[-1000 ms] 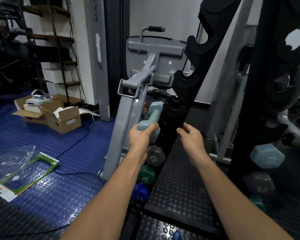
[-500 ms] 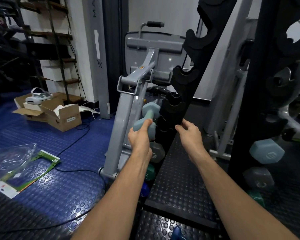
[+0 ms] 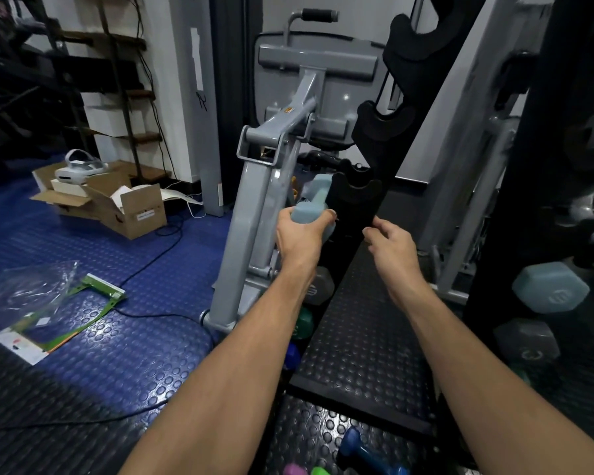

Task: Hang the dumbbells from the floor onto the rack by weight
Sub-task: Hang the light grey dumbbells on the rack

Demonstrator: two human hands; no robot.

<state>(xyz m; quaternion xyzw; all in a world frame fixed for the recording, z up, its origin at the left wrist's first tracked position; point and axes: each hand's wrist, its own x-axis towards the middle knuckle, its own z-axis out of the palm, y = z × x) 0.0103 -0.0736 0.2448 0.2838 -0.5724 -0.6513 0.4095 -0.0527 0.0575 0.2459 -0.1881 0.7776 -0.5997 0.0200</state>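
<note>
An open cardboard box (image 3: 117, 207) sits on the blue floor (image 3: 83, 269) at the far left. Beside the grey machine frame (image 3: 254, 217), the left hand (image 3: 300, 240) grips a pale blue dumbbell (image 3: 314, 205), held up against a cradle of the black rack (image 3: 367, 186). The right hand (image 3: 396, 250) hovers just right of it, fingers loosely curled, holding nothing. A blue dumbbell (image 3: 367, 454) lies on the floor below.

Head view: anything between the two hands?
Yes, in the head view: the black rack's empty cradle. The left hand grips the light blue dumbbell beside it; the right hand holds nothing.
</note>
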